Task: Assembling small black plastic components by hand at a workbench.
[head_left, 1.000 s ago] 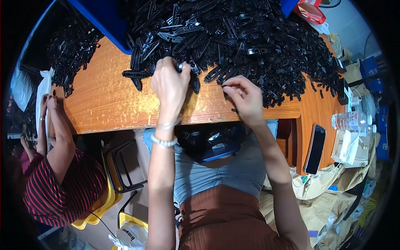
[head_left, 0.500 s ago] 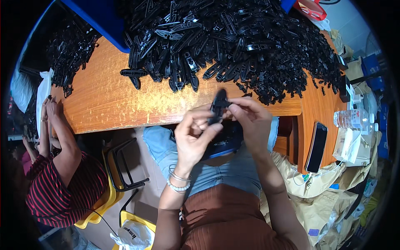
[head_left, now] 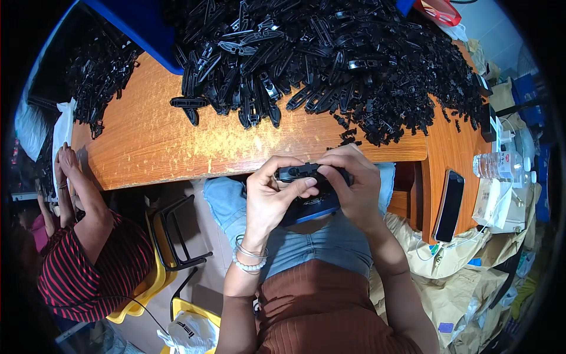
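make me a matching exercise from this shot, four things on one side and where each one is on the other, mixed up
Things:
1. black plastic part
2. phone
3. water bottle
4. bracelets

Places:
A. on the left wrist
B. lying on its side at the table's right end
C. held between both hands
D. flat on the table, right of the hands

Pairs: 1-C, 2-D, 3-B, 4-A

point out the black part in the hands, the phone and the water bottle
black part (head_left: 299, 171), head view, its top edge between the thumbs
phone (head_left: 450, 205), head view, middle of its dark screen
water bottle (head_left: 498, 164), head view, its clear side
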A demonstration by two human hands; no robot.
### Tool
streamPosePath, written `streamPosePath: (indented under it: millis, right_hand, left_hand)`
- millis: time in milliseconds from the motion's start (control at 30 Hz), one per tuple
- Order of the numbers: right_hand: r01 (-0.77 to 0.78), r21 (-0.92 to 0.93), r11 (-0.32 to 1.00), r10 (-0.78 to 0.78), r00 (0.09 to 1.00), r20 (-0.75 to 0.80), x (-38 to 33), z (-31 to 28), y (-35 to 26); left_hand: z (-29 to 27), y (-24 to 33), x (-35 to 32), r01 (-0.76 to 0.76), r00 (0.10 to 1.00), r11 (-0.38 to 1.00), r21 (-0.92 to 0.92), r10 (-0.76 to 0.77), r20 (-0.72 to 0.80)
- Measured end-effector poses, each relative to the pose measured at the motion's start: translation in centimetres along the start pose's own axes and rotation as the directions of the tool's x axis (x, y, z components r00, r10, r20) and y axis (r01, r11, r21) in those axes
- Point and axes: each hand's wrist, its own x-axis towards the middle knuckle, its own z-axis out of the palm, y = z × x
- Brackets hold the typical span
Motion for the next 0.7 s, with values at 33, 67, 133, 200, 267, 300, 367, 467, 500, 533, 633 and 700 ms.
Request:
streamPosePath:
  millis: [33, 67, 133, 200, 267, 300, 367, 467, 500, 533, 633, 700]
  right_hand:
    - [0.001, 0.003, 1.0, -0.001, 1.0, 0.002, 0.0, 0.0, 0.0]
    - [0.084, -0.104, 0.991, -0.083, 0.996, 0.013, 0.0, 0.0, -0.1]
    - [0.164, -0.214, 0.963, -0.161, 0.986, 0.032, 0.0, -0.2, -0.3]
    - [0.102, -0.142, 0.985, -0.095, 0.994, 0.055, 0.1, -0.5, -0.5]
    - [0.059, -0.074, 0.996, -0.057, 0.998, 0.035, -0.4, -0.6, 0.1]
    - [0.017, -0.007, 1.0, -0.017, 1.0, 0.019, -0.6, -0.6, 0.3]
    - [-0.029, 0.065, 0.997, 0.029, 0.999, 0.015, -0.8, -0.5, 0.5]
    - [-0.053, 0.087, 0.995, 0.051, 0.998, 0.022, -0.9, -0.5, 0.5]
    - [-0.03, 0.038, 0.999, 0.028, 0.999, 0.032, -0.9, -0.4, 0.5]
    - [-0.029, 0.039, 0.999, 0.028, 0.999, 0.032, -0.8, -0.5, 0.4]
    - [0.092, -0.178, 0.98, -0.088, 0.996, 0.032, -0.7, -0.7, 0.2]
    - [0.164, -0.164, 0.973, -0.156, 0.986, 0.061, -0.6, -0.9, 0.4]
  left_hand:
    - [-0.1, 0.0, -0.1, 0.018, 1.0, 0.998, -0.064, -0.018, 0.001]
    - [-0.1, 0.1, -0.1, 0.018, 1.0, 0.998, -0.062, -0.018, -0.003]
    - [0.0, 0.2, -0.2, 0.003, 1.0, 1.0, -0.026, -0.004, -0.029]
    - [-0.1, 0.2, -0.2, 0.004, 1.0, 1.0, 0.011, -0.004, -0.012]
    - [-0.1, 0.2, -0.2, 0.005, 1.0, 0.999, 0.05, -0.005, 0.005]
    - [-0.1, 0.2, -0.4, 0.041, 0.998, 0.998, 0.038, -0.043, 0.037]
    - [0.1, 0.5, -0.6, 0.088, 0.994, 0.996, 0.003, -0.088, 0.071]
    - [0.3, 0.5, -0.7, 0.083, 0.993, 0.996, -0.027, -0.081, 0.088]
    - [0.2, 0.5, -0.7, 0.083, 0.993, 0.996, -0.026, -0.081, 0.087]
    - [0.1, 0.4, -0.6, 0.107, 0.991, 0.994, -0.039, -0.103, 0.08]
    - [0.3, 0.5, -0.6, 0.111, 0.992, 0.993, -0.042, -0.109, 0.06]
    - [0.2, 0.4, -0.6, 0.093, 0.995, 0.995, -0.03, -0.092, 0.044]
